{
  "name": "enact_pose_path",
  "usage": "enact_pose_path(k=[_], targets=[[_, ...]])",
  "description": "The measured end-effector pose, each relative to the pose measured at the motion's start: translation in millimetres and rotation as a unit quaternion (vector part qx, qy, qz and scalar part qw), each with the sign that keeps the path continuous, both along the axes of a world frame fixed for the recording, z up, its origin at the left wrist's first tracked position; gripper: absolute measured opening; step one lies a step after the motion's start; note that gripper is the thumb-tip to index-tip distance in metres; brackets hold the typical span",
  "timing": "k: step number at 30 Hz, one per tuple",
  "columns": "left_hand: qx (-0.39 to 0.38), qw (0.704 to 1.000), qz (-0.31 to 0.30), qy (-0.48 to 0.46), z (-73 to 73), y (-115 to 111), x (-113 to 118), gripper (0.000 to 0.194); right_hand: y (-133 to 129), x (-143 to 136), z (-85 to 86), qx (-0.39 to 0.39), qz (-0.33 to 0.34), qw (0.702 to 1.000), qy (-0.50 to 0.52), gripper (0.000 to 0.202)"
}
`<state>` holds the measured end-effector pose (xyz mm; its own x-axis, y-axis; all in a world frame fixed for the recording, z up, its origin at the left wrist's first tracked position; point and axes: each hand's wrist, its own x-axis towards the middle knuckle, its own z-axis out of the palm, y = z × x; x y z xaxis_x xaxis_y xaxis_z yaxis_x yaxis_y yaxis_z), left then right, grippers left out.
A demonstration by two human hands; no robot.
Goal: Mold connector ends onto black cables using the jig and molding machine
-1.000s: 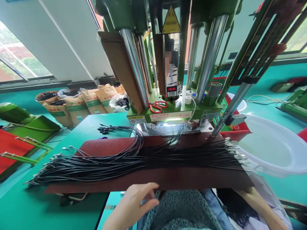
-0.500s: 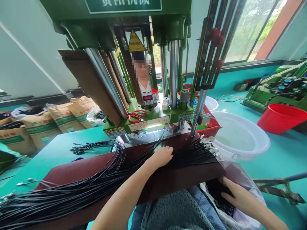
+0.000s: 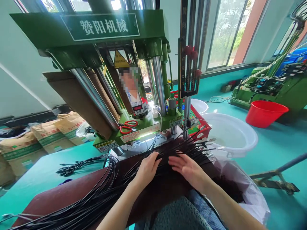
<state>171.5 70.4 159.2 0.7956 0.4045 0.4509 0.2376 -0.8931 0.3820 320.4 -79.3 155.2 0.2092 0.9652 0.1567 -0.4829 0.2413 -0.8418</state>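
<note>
A thick bundle of thin black cables (image 3: 100,195) with metal plug ends (image 3: 208,143) lies across a dark red board (image 3: 55,199) in front of a green press machine (image 3: 124,76). My left hand (image 3: 147,167) rests on the cables near the middle of the board, fingers curled onto a few strands. Beside it, my right hand (image 3: 185,166) lies flat with fingers spread on the right part of the bundle. A few cables (image 3: 155,140) run up from the bundle into the machine's lit opening.
Red scissors (image 3: 128,126) lie on the machine's green bed. A white basin (image 3: 242,129) and a red bucket (image 3: 265,113) stand at the right. Brown sacks (image 3: 48,137) line the left wall. A white bag (image 3: 249,191) hangs by my right knee. A person stands behind the machine.
My right hand rose from the bag at lower right onto the cables. My left hand stayed on the bundle. The view swung up and to the right.
</note>
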Motion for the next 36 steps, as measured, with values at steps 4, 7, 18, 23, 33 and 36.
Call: enact_pose_path(k=[4,7,18,23,33,36], targets=[[-0.005,1.0,-0.004,-0.007,-6.7,-14,-10,0.011,21,9,26.4,0.082,-0.097,0.986,0.107,0.038],[-0.044,0.999,-0.004,0.002,-13.9,-25,-20,0.012,15,20,42.0,0.053,-0.106,0.99,0.078,0.022],[-0.154,0.919,-0.138,0.334,13.9,-55,-64,0.001,-2,-5,24.1,-0.011,0.076,0.982,-0.172,0.027],[-0.296,0.892,-0.156,0.303,10.6,-75,-60,0.02,0,-22,6.5,0.003,0.117,0.98,-0.163,0.024],[-0.471,0.874,-0.109,0.047,25.5,-68,45,0.029,-9,28,31.7,-0.074,-0.178,0.98,-0.047,0.026],[-0.418,0.899,-0.118,0.053,34.2,-52,66,0.032,-10,41,36.8,-0.074,-0.259,0.961,-0.061,0.02]])
